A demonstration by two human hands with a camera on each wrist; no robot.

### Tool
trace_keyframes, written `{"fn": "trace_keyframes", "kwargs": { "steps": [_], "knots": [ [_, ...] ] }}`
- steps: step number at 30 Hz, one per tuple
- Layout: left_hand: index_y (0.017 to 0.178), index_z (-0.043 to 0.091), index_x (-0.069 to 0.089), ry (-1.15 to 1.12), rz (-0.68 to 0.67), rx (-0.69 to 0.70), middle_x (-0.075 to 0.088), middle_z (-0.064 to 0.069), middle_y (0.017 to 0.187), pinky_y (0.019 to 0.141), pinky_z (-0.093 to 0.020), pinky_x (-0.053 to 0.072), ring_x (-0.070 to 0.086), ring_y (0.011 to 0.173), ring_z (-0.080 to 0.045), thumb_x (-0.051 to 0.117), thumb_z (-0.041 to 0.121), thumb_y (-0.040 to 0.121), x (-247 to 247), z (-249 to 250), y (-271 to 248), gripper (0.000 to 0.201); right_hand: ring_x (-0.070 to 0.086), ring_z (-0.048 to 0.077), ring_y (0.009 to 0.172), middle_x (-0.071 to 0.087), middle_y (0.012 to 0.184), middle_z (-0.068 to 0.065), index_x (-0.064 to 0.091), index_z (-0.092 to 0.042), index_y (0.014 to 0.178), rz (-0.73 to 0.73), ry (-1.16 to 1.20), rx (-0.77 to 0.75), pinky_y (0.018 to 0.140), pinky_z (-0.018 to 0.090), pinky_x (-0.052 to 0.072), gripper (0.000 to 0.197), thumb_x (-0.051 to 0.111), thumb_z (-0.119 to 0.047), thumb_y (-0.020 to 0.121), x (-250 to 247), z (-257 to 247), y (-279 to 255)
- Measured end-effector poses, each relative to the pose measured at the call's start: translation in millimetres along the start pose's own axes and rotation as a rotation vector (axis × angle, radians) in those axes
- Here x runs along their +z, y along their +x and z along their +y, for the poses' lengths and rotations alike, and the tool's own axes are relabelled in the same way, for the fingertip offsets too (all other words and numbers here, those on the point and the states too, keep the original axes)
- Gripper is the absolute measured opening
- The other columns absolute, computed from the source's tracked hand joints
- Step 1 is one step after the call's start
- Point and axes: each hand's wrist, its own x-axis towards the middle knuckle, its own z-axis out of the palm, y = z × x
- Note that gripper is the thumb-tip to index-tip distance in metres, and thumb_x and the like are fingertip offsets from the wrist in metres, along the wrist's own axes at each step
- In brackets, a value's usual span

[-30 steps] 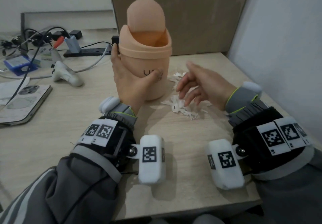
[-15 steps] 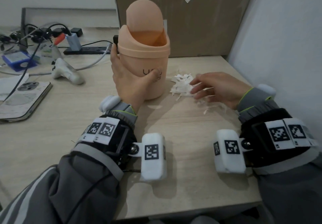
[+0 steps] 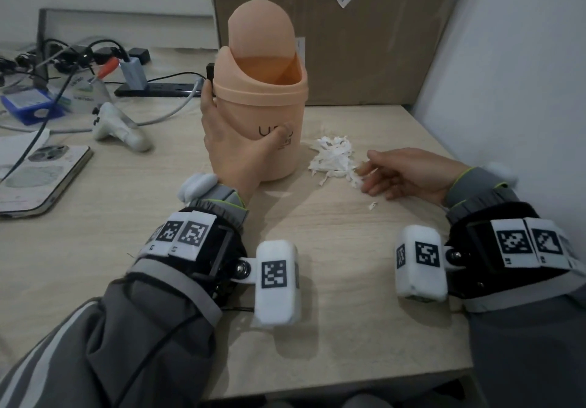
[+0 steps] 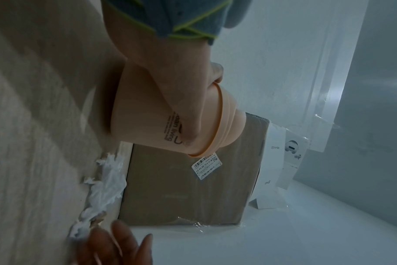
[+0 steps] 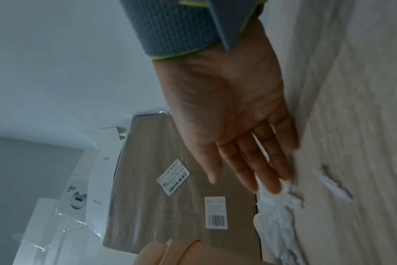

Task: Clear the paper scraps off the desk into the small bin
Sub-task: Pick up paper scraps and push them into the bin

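A small peach-coloured plastic bin (image 3: pixel 260 112) with a domed swing lid stands upright on the light wooden desk (image 3: pixel 317 223), just in front of a large brown cardboard box (image 3: pixel 364 42). The left hand (image 3: pixel 236 150) grasps the body of this bin: the thumb lies across the front over the dark printed letters, and the other fingers go around the far side.

A loose heap of white shredded paper scraps (image 3: pixel 333 158) lies on the desk just to the right of the bin, not touching it. One single white scrap (image 3: pixel 371 206) lies apart, nearer to the person than the heap. The right hand (image 3: pixel 402 172) is on the desk at the right of the heap, released, with straight fingers (image 5: pixel 267 172) together; their tips touch the edge of the scraps, and it holds nothing.

To the left of the bin there are a white game-controller-shaped device (image 3: pixel 119 128), a phone (image 3: pixel 41 179) lying face down, and a black power strip (image 3: pixel 155 88) with cables.
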Motion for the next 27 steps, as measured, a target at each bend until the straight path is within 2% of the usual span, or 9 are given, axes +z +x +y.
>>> {"fn": "trace_keyframes", "kwargs": {
  "steps": [3, 6, 9, 14, 17, 19, 23, 25, 27],
  "knots": [
    [0.160, 0.033, 0.011, 0.004, -0.002, 0.010, 0.037, -0.001, 0.160, 0.119, -0.054, 0.038, 0.042, 0.146, -0.026, 0.085, 0.058, 0.052, -1, -1, 0, 0.133, 0.065, 0.013, 0.075, 0.070, 0.085, 0.003, 0.065, -0.015, 0.089, 0.118, 0.102, -0.102, 0.060, 0.023, 0.042, 0.034, 0.041, -0.038, 0.098, -2, -2, -1],
    [0.159, 0.033, 0.013, -0.003, 0.000, 0.017, 0.039, 0.000, 0.159, 0.118, -0.054, 0.040, 0.044, 0.145, -0.025, 0.086, 0.058, 0.052, -1, -2, -1, 0.132, 0.061, 0.014, 0.060, 0.065, 0.078, 0.005, 0.060, -0.014, 0.079, 0.412, 0.149, -0.025, 0.048, 0.020, 0.040, 0.033, 0.044, -0.036, 0.097, -11, 1, 1],
    [0.159, 0.034, 0.013, -0.002, -0.002, 0.019, 0.039, 0.000, 0.159, 0.118, -0.054, 0.040, 0.044, 0.145, -0.025, 0.087, 0.058, 0.053, -1, -4, -1, 0.131, 0.059, 0.017, 0.059, 0.059, 0.086, 0.009, 0.056, -0.013, 0.079, 0.582, 0.138, 0.063, 0.051, 0.024, 0.039, 0.026, 0.046, -0.031, 0.094, -21, 7, 5],
    [0.159, 0.033, 0.012, 0.003, -0.007, 0.032, 0.037, 0.000, 0.160, 0.119, -0.053, 0.039, 0.042, 0.146, -0.024, 0.086, 0.058, 0.053, -1, -4, 0, 0.132, 0.059, 0.015, 0.064, 0.054, 0.080, 0.006, 0.055, -0.005, 0.102, 0.376, 0.192, 0.054, 0.047, 0.021, 0.050, 0.028, 0.045, -0.031, 0.098, -7, 7, 13],
    [0.160, 0.032, 0.012, 0.002, -0.009, 0.031, 0.036, 0.000, 0.160, 0.120, -0.054, 0.038, 0.041, 0.147, -0.024, 0.086, 0.058, 0.052, -1, -3, 0, 0.133, 0.059, 0.012, 0.080, 0.060, 0.094, 0.004, 0.060, -0.006, 0.108, 0.195, 0.190, -0.040, 0.067, 0.020, 0.054, 0.034, 0.045, -0.034, 0.098, 5, 4, 15],
    [0.160, 0.032, 0.012, 0.006, -0.012, 0.027, 0.036, 0.000, 0.160, 0.120, -0.054, 0.038, 0.041, 0.147, -0.024, 0.086, 0.058, 0.052, -1, -3, 0, 0.133, 0.060, 0.013, 0.086, 0.063, 0.101, 0.002, 0.062, -0.008, 0.109, 0.178, 0.148, -0.083, 0.074, 0.024, 0.051, 0.035, 0.043, -0.035, 0.098, 7, 2, 13],
    [0.160, 0.030, 0.012, 0.012, -0.009, 0.033, 0.035, 0.001, 0.161, 0.120, -0.054, 0.037, 0.040, 0.147, -0.024, 0.086, 0.058, 0.053, -1, -4, 1, 0.133, 0.063, 0.014, 0.059, 0.066, 0.078, 0.006, 0.063, -0.010, 0.080, 0.383, 0.118, -0.071, 0.049, 0.021, 0.046, 0.039, 0.042, -0.038, 0.098, -4, -1, 5],
    [0.160, 0.030, 0.012, 0.013, -0.011, 0.032, 0.035, 0.001, 0.161, 0.120, -0.054, 0.037, 0.040, 0.147, -0.024, 0.086, 0.058, 0.053, -1, -4, 0, 0.133, 0.057, 0.011, 0.041, 0.064, 0.063, 0.008, 0.058, -0.011, 0.066, 0.308, 0.029, 0.000, 0.038, 0.015, 0.036, 0.048, 0.040, -0.043, 0.097, -6, -2, 0],
    [0.160, 0.030, 0.012, 0.016, -0.015, 0.034, 0.036, 0.001, 0.161, 0.121, -0.053, 0.037, 0.040, 0.147, -0.023, 0.086, 0.058, 0.053, -1, -3, 0, 0.133, 0.059, 0.013, 0.040, 0.066, 0.059, 0.010, 0.058, -0.010, 0.064, 0.094, -0.070, 0.073, 0.035, 0.014, 0.034, 0.055, 0.038, -0.050, 0.096, -2, -2, -3]
  ]
}}
